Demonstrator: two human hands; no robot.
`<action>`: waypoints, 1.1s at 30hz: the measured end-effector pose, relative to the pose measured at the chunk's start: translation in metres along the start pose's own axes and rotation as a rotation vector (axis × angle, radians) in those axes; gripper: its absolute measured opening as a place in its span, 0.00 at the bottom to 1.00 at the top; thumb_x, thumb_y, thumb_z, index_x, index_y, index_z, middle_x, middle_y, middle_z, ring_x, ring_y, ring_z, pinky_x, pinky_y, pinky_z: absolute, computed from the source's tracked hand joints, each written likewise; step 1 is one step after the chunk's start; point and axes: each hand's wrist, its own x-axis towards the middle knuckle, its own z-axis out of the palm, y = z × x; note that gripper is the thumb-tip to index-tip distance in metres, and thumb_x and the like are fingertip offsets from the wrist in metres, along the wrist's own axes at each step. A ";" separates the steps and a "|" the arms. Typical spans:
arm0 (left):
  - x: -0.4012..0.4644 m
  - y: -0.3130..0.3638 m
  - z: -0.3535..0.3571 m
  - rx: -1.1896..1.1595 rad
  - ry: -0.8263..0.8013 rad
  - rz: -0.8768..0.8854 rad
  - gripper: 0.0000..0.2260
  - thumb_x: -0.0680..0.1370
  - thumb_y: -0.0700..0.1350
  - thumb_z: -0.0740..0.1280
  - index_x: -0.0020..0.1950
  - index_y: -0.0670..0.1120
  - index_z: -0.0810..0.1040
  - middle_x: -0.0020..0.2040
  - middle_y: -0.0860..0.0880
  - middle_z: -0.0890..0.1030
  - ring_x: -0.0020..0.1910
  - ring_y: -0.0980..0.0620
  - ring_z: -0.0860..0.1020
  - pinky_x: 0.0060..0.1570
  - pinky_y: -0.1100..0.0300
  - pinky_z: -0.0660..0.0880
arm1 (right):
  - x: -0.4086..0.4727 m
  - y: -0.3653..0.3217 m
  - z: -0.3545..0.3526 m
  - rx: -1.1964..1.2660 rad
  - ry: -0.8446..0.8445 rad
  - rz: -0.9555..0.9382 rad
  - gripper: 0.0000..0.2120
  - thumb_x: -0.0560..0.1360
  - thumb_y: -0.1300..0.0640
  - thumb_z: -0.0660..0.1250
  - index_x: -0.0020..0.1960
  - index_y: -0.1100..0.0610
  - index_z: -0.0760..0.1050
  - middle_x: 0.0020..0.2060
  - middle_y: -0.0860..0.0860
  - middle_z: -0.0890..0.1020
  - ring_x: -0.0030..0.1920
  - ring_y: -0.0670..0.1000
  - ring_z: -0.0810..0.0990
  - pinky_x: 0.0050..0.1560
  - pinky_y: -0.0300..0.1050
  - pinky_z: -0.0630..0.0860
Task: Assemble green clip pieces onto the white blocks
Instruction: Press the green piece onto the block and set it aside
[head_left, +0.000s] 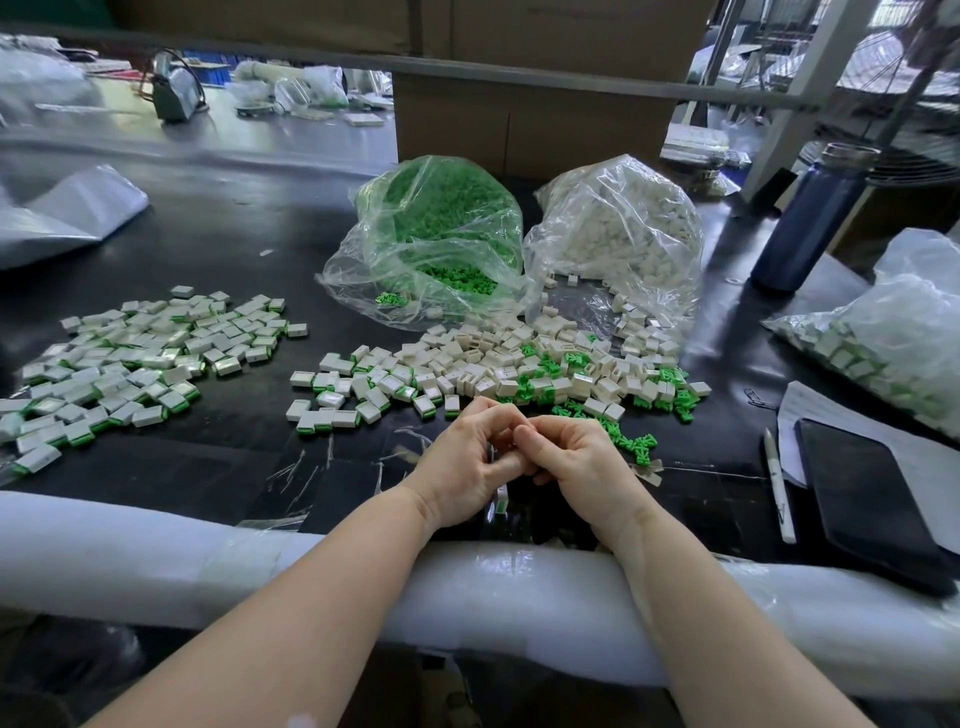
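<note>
My left hand (467, 457) and my right hand (582, 462) meet fingertip to fingertip just above the black table near its front edge, both with curled fingers. A white block with a green edge (501, 500) peeks out under my left palm, which grips it. What my right fingers pinch is hidden. Loose white blocks (498, 358) and green clips (628, 441) lie scattered just beyond my hands. A pile of assembled blocks (130, 358) lies at the left. An open bag of green clips (441, 244) and a bag of white blocks (618, 234) stand behind.
A white foam roll (156, 551) pads the table's front edge under my forearms. A dark phone (867, 504) on paper and a pen (778, 488) lie at the right. A blue bottle (810, 218), a bag of assembled blocks (893, 343) and cardboard boxes (519, 119) stand farther back.
</note>
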 end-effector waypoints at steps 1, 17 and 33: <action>0.000 0.000 0.000 0.004 -0.004 -0.001 0.11 0.74 0.37 0.68 0.40 0.54 0.75 0.49 0.47 0.71 0.44 0.45 0.76 0.51 0.52 0.76 | 0.000 0.000 0.000 -0.001 0.006 -0.003 0.08 0.77 0.59 0.64 0.46 0.59 0.82 0.34 0.55 0.79 0.35 0.48 0.74 0.34 0.33 0.72; 0.001 -0.003 0.000 0.044 0.000 0.011 0.12 0.75 0.40 0.68 0.40 0.57 0.73 0.46 0.53 0.70 0.41 0.59 0.73 0.46 0.64 0.72 | 0.001 0.000 0.002 0.052 0.048 -0.023 0.08 0.76 0.60 0.66 0.42 0.62 0.82 0.28 0.53 0.77 0.28 0.43 0.70 0.30 0.33 0.68; -0.001 0.004 -0.001 -0.028 0.093 -0.001 0.09 0.74 0.38 0.69 0.43 0.53 0.76 0.48 0.49 0.71 0.45 0.53 0.74 0.49 0.66 0.73 | 0.000 -0.004 0.004 0.054 0.104 -0.011 0.14 0.79 0.55 0.60 0.44 0.61 0.81 0.31 0.53 0.79 0.33 0.47 0.77 0.35 0.37 0.75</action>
